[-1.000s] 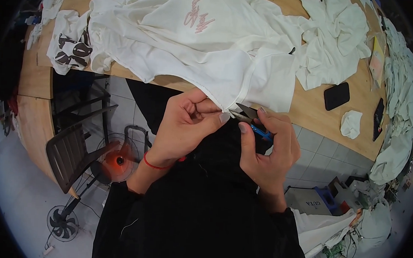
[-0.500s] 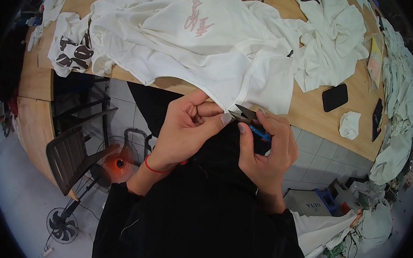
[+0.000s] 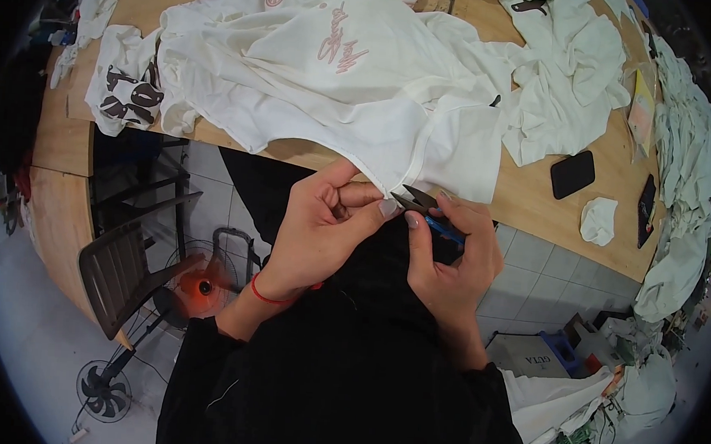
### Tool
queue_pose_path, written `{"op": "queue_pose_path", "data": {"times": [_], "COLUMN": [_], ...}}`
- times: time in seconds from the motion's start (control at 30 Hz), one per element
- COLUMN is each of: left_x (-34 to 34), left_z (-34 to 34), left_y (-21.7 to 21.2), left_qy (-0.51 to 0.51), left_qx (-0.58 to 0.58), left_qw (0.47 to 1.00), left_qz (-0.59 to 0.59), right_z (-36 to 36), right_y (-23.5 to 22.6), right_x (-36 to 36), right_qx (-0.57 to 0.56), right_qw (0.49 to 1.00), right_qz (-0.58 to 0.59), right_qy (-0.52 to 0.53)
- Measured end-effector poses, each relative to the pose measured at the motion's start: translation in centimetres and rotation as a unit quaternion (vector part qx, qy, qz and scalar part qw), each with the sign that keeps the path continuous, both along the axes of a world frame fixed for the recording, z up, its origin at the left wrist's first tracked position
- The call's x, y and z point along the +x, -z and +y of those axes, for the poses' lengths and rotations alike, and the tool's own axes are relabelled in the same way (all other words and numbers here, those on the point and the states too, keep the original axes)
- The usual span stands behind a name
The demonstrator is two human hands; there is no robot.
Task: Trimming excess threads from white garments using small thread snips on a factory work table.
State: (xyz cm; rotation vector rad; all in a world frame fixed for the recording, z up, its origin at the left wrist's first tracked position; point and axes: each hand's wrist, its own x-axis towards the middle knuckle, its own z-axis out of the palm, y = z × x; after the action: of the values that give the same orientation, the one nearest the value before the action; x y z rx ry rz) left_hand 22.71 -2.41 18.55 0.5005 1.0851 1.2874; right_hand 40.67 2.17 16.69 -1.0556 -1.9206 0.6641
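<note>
A white garment (image 3: 291, 80) with pink lettering lies spread over the wooden table, its near edge hanging toward me. Thumb and fingers of my left hand (image 3: 318, 228) pinch the hem of that garment at the table's front edge. In my right hand (image 3: 459, 265) is a pair of thread snips (image 3: 419, 203) with dark blades and a blue handle. The blade tips sit right at the seam, close to my left thumb. Whether a thread lies between the blades is too small to tell.
More white cloth (image 3: 563, 88) lies at the right, with a dark-printed piece (image 3: 123, 94) at the left. A black phone (image 3: 572, 174) and a white scrap (image 3: 598, 220) rest on the table (image 3: 528, 196). A brown chair (image 3: 112, 276) and an orange fan (image 3: 205, 286) stand below left.
My right hand and the snips have shifted slightly left and down, closer to my left thumb. The blades look a little nearer together. My left hand keeps its pinch on the hem.
</note>
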Motion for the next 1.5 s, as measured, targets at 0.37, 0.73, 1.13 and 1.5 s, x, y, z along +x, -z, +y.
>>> {"op": "queue_pose_path", "data": {"times": [0.37, 0.73, 1.13, 1.5], "left_x": [0.0, -0.2, 0.2, 0.4], "left_z": [0.2, -0.1, -0.5, -0.9], "left_y": [0.0, 0.6, 1.4, 1.1], "left_qy": [-0.008, -0.018, -0.07, -0.061], "left_qx": [0.004, 0.013, 0.029, 0.058], "left_qw": [0.999, 1.0, 0.996, 0.991], "left_qz": [-0.035, 0.005, 0.037, 0.104], "right_z": [-1.1, -0.1, 0.1, 0.2], "right_y": [1.1, -0.3, -0.7, -1.0], "right_x": [-0.2, 0.9, 0.7, 0.7], "right_qx": [-0.214, -0.116, -0.019, 0.038], "right_qw": [0.966, 0.992, 1.0, 0.999], "right_qz": [0.148, 0.058, 0.015, -0.017], "right_qy": [0.007, -0.006, -0.011, -0.009]}}
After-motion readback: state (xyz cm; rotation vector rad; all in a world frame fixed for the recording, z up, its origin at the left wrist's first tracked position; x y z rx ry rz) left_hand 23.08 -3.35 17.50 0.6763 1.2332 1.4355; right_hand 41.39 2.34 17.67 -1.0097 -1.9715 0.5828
